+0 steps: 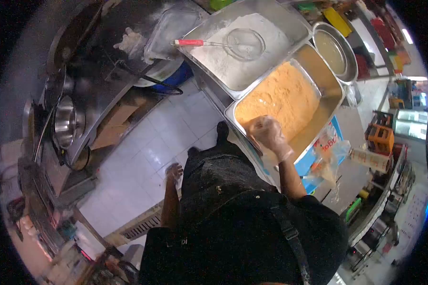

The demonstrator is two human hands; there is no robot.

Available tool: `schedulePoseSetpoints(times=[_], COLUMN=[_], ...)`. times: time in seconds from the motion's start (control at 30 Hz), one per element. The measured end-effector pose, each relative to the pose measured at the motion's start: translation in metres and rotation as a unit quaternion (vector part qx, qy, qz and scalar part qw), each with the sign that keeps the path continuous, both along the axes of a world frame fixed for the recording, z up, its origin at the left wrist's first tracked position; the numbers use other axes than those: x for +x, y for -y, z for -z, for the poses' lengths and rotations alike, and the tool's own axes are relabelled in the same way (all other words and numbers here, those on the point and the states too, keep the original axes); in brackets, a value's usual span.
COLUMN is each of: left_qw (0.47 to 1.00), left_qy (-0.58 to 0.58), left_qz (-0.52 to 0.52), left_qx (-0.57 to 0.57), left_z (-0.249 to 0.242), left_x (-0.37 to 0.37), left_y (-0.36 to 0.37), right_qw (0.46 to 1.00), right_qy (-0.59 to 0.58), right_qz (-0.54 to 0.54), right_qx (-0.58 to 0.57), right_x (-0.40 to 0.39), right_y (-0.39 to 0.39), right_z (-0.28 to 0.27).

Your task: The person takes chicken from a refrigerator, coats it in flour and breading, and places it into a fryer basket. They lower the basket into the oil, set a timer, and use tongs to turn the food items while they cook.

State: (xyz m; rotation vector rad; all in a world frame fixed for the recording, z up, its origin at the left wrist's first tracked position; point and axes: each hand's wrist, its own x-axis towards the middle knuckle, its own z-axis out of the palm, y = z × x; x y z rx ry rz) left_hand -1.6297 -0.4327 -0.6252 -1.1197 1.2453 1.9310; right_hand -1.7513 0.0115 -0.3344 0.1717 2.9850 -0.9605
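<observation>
Head view: our right hand (269, 134) curls over the near edge of the tray (327, 108), whether around anything we cannot tell, by orange powder (280, 92) lying along the left edge, while our left hand (174, 174), fingers spread, hangs above the floor (145, 152).

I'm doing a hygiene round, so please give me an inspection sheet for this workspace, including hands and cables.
Surface: grey top beside the trays carries packaging.
Job's things: steel tray of orange crumbs; adjoining tray of white powder, with a red-handled strainer; round pan of cloudy liquid.
Clutter: clear plastic bag and blue printed packaging near the crumbs.
Hands: right hand gloved, at the crumb tray's near side, grip unclear; left hand gloved, open above the floor.
Cables: none certain.
Surroundings: tiled floor, steel bowl, orange crate.
</observation>
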Motion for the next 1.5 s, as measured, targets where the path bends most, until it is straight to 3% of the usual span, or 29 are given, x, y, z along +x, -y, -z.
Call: schedulePoseSetpoints(times=[0.03,0.07,0.1,0.13,0.17,0.2,0.23,0.27,0.3,0.33,0.37,0.43,0.47,0.53,0.57,0.67,0.7,0.77,0.83,0.9,0.97,1.0,1.07,1.1,1.17,1.2,1.27,1.37,1.5], left_qw=[0.994,0.991,0.984,0.984,0.959,0.920,0.868,0.925,0.914,0.913,0.905,0.883,0.889,0.857,0.854,0.927,0.923,0.920,0.923,0.926,0.773,0.772,0.915,0.918,0.849,0.857,0.932,0.969,0.977], left_qy=[-0.107,-0.095,-0.055,0.037,-0.178,-0.205,-0.232,0.008,-0.001,-0.041,-0.071,-0.093,-0.053,0.039,0.043,0.004,0.002,0.012,0.037,0.064,0.136,0.135,0.022,0.021,0.041,0.037,-0.057,0.040,0.086], left_qz=[0.033,0.069,0.163,0.144,0.202,0.307,0.401,0.368,0.395,0.405,0.407,0.413,0.342,0.196,0.216,0.336,0.347,0.352,0.353,0.348,0.365,0.363,0.383,0.375,0.386,0.377,0.343,0.242,0.182], left_qx=[-0.014,0.065,-0.055,-0.097,-0.083,-0.131,-0.177,-0.093,-0.092,0.006,0.105,0.201,0.299,0.474,0.472,0.164,0.164,0.169,0.149,0.130,0.500,0.503,0.125,0.128,0.358,0.349,-0.099,0.041,0.066], left_z=[0.012,0.027,0.041,0.123,0.084,0.067,0.059,0.056,0.057,0.059,0.056,0.053,0.061,0.089,0.118,0.088,0.081,0.080,0.089,0.096,0.090,0.079,0.047,0.052,0.050,0.039,-0.049,0.053,0.034], left_x=[0.021,0.022,0.029,0.050,0.058,0.056,0.053,0.029,0.015,0.009,0.013,0.029,0.032,0.022,0.013,0.003,-0.002,-0.011,-0.016,-0.018,-0.018,-0.007,0.019,0.028,0.061,0.112,0.164,0.222,0.328], left_y=[0.006,0.024,0.035,0.058,0.068,0.076,0.087,0.095,0.104,0.120,0.140,0.181,0.190,0.216,0.240,0.249,0.241,0.220,0.190,0.155,0.107,0.084,0.050,0.039,0.026,0.030,-0.003,0.109,0.200], right_qw=[0.984,0.989,0.984,0.980,0.980,0.975,0.928,0.952,0.963,0.946,0.944,0.956,0.932,0.898,0.865,0.865,0.883,0.841,0.865,0.843,0.821,0.842,0.860,0.869,0.890,0.909,0.929,0.951,0.974], right_qy=[0.151,0.074,-0.005,0.007,-0.041,-0.083,-0.284,-0.228,-0.198,-0.312,-0.312,-0.144,-0.070,-0.144,-0.201,-0.192,-0.147,-0.268,-0.145,-0.180,-0.212,-0.168,-0.123,-0.133,-0.141,-0.145,-0.137,-0.166,-0.133], right_qz=[0.054,0.109,0.170,0.194,0.192,0.191,0.185,0.110,0.111,0.053,0.074,0.254,0.337,0.398,0.445,0.454,0.440,0.466,0.474,0.484,0.485,0.493,0.491,0.475,0.433,0.390,0.341,0.248,0.169], right_qx=[-0.080,-0.071,-0.055,-0.052,0.009,0.073,-0.155,0.172,0.145,0.066,0.071,-0.025,-0.118,-0.118,-0.113,-0.090,-0.072,-0.067,-0.081,-0.147,-0.213,-0.140,-0.065,-0.031,-0.008,-0.020,-0.044,-0.076,-0.076], right_x=[0.002,0.008,0.010,0.012,0.016,0.019,0.033,0.034,0.035,0.041,0.054,0.072,0.088,0.116,0.132,0.184,0.204,0.238,0.275,0.309,0.342,0.357,0.388,0.403,0.436,0.448,0.464,0.454,0.437], right_y=[0.015,0.010,-0.006,-0.021,-0.023,-0.021,-0.013,-0.015,-0.008,0.001,0.009,0.021,0.030,0.036,0.039,0.053,0.059,0.074,0.080,0.078,0.076,0.076,0.078,0.078,0.061,0.062,0.075,0.065,0.107], right_z=[-0.041,-0.023,-0.003,-0.002,-0.006,-0.009,0.014,0.033,0.048,0.046,0.044,0.002,-0.028,-0.030,-0.028,-0.044,-0.053,-0.043,-0.043,0.010,0.037,0.040,0.058,0.074,0.087,0.088,0.091,0.096,0.087])
